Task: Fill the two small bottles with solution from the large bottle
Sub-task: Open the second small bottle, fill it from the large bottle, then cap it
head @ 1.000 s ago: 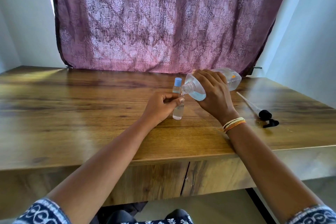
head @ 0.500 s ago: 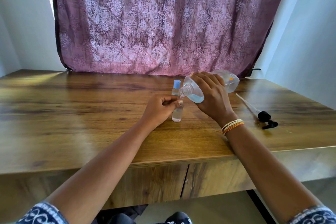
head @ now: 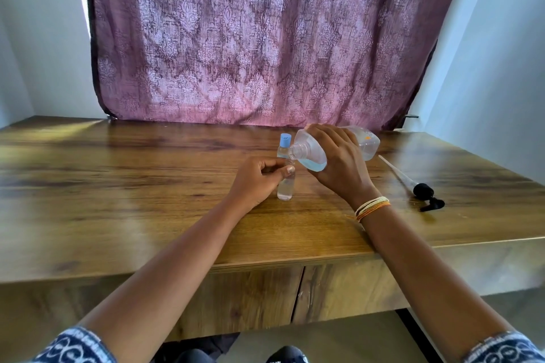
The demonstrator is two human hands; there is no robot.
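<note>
My left hand (head: 259, 178) is curled around an open small bottle (head: 285, 188) that stands upright on the wooden table (head: 118, 186), my thumb and fingers pinching it near its upper part. Clear liquid shows in its lower part. My right hand (head: 339, 162) grips the large bottle (head: 312, 153) from above, fingers wrapped over its body, and holds it tipped almost on its side above the table. Its open neck points left and sits right over the mouth of the small bottle I am steadying; whether the two touch I cannot tell. A pool of blue-tinted solution lies in the low shoulder of the large bottle, just right of the neck. The other small bottle (head: 283, 146) stands behind the first one, farther from me, with its blue cap on, just left of the large bottle's neck and apart from both hands. Off to my right, well clear of my right wrist with its band of threads (head: 372, 207), the black pump head and its long tube (head: 424, 193) lie flat on the table. A purple patterned curtain (head: 265, 38) hangs behind the table.
</note>
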